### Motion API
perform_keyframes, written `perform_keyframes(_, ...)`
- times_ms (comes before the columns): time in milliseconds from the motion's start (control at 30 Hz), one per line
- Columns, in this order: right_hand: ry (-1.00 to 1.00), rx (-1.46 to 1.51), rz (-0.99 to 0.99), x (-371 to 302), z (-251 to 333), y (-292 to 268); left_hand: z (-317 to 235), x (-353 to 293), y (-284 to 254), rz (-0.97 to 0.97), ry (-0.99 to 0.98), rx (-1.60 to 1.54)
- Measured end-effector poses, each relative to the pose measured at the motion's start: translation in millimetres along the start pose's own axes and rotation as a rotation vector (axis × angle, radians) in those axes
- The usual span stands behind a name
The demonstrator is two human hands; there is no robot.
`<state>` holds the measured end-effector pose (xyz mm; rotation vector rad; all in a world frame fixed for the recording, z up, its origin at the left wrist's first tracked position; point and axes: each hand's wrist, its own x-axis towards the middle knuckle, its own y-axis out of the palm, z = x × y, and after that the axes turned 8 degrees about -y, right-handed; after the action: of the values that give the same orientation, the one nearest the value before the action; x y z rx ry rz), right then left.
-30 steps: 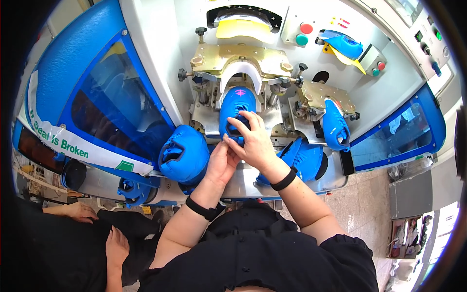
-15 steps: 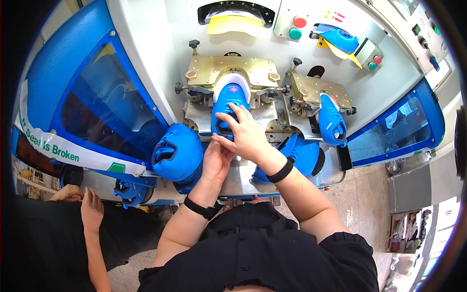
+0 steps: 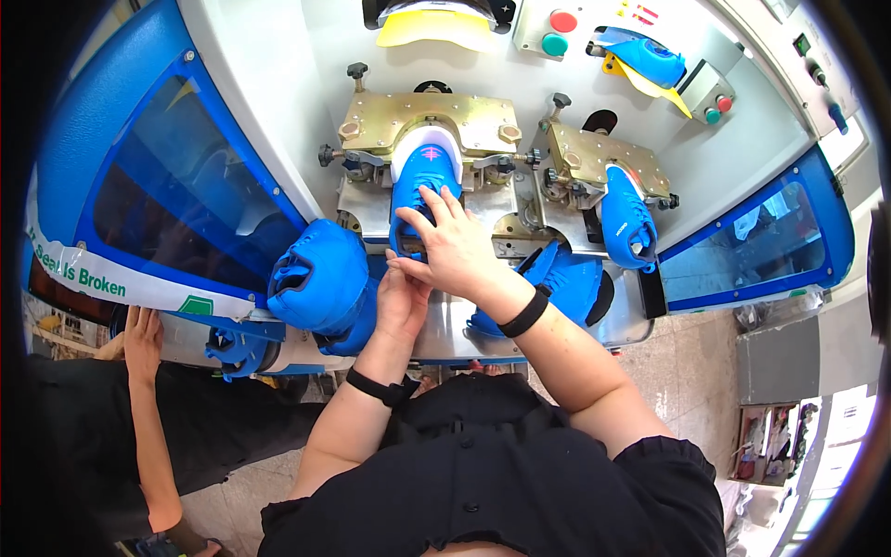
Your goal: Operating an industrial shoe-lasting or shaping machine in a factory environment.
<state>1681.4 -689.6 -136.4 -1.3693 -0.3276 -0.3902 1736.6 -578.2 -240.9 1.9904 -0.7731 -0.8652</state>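
A blue lace-up shoe (image 3: pixel 429 172) sits toe-first in the white cradle of a brass-coloured clamp (image 3: pixel 371 119) straight ahead. My right hand (image 3: pixel 462 249) lies over its tongue and opening, fingers curved on top and thumb near the heel. Below the heel my left hand (image 3: pixel 401 302) holds it with bent fingers; part of its grip is hidden by the shoe and the other hand. To the left of my hands stand blue shoes (image 3: pixel 320 278), bunched together. Just right of my right wrist, more blue shoes (image 3: pixel 566 278) lie on the metal ledge.
A second clamp (image 3: pixel 603 158) at right carries another blue shoe (image 3: pixel 628 218). Red and green buttons (image 3: pixel 555 44) are on the back wall. Blue windowed doors flank the machine on both sides. At far left a co-worker's arm (image 3: pixel 147 399) is beside more shoes (image 3: pixel 243 353).
The whole view has shifted slightly, so the machine sits a little further left and up. Both my hands stay on the clamped shoe. The co-worker's hand has moved.
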Motion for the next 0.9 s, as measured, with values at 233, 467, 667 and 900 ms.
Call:
perform_keyframes(233, -0.021, -0.021, 0.054, -10, -6, -3, 4, -2, 4, -0.038, 0.032, 0.088)
perform_keyframes(467, -0.079, 0.236, -0.114, -77, -30, -11, 0, 6, -16, -0.034, 0.041, 0.134)
perform_keyframes(667, -0.291, -0.132, 0.530, -154, -26, 67, 5, 9, -14, -0.036, 0.036, 0.123)
perform_keyframes(900, 0.100, -0.072, 0.354, -122, -17, -52, -1, 6, -12, -0.039, 0.054, 0.145)
